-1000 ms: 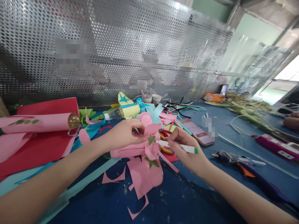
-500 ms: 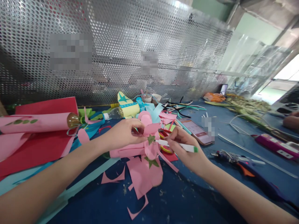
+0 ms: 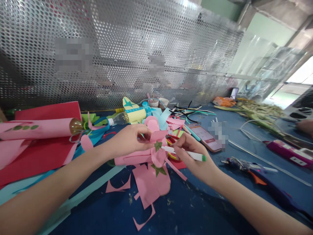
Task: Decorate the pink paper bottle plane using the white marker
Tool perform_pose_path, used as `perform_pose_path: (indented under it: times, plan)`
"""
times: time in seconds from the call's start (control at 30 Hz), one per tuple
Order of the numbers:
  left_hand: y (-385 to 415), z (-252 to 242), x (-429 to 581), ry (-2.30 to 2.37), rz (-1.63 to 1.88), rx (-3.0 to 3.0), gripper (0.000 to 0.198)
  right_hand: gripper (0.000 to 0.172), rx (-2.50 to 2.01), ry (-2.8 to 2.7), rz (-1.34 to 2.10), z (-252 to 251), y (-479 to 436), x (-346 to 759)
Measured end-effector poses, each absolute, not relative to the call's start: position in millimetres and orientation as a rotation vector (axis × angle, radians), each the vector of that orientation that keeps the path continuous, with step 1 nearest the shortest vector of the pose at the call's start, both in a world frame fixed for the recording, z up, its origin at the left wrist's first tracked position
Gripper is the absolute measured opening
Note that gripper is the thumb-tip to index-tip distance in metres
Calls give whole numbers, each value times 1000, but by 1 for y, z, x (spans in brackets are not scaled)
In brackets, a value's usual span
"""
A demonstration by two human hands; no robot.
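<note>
At far left a pink roll (image 3: 39, 129) lies on red paper (image 3: 46, 143). The left hand (image 3: 129, 140) pinches the pink paper flower (image 3: 156, 153) at table centre. The right hand (image 3: 193, 156) grips a green-capped pen (image 3: 186, 154) — tip seemingly touching a petal — with a phone (image 3: 204, 133) beyond.

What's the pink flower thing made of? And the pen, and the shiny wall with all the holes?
The pink flower piece in the left hand looks like thin matte paper: flat cut edges, soft bends. The pen in the right hand seems to be smooth white plastic with a green end. The screen is probably perforated metal, silvery and glinting.
</note>
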State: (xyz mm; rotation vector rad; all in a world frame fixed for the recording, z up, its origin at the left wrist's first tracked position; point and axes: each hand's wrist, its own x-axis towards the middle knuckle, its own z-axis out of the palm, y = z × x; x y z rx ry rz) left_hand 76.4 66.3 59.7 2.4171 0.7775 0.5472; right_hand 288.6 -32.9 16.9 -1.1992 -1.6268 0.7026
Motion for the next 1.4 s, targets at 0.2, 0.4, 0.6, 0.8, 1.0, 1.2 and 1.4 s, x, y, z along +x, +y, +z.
perform_pose_path:
  times: [0.2, 0.4, 0.6, 0.8, 1.0, 1.2, 1.4]
  plan:
    - [65, 60, 77, 806, 528, 2449, 14, 16, -1194, -1620, 706, 17, -33, 289]
    - [66, 60, 76, 785, 547, 2444, 16, 15, -1206, -1638, 660, 18, -33, 289]
    - [68, 59, 76, 781, 549, 2462, 20, 16, -1204, -1667, 678, 19, -34, 289]
    - [68, 59, 76, 768, 542, 2479, 19, 16, -1209, -1645, 652, 18, -35, 290]
    - [66, 59, 76, 778, 548, 2441, 20, 15, -1190, -1647, 661, 17, -33, 289]
    - [66, 59, 77, 774, 558, 2429, 19, 14, -1183, -1665, 679, 15, -31, 289]
    - [66, 60, 77, 786, 545, 2453, 19, 14, -1203, -1654, 661, 14, -32, 289]
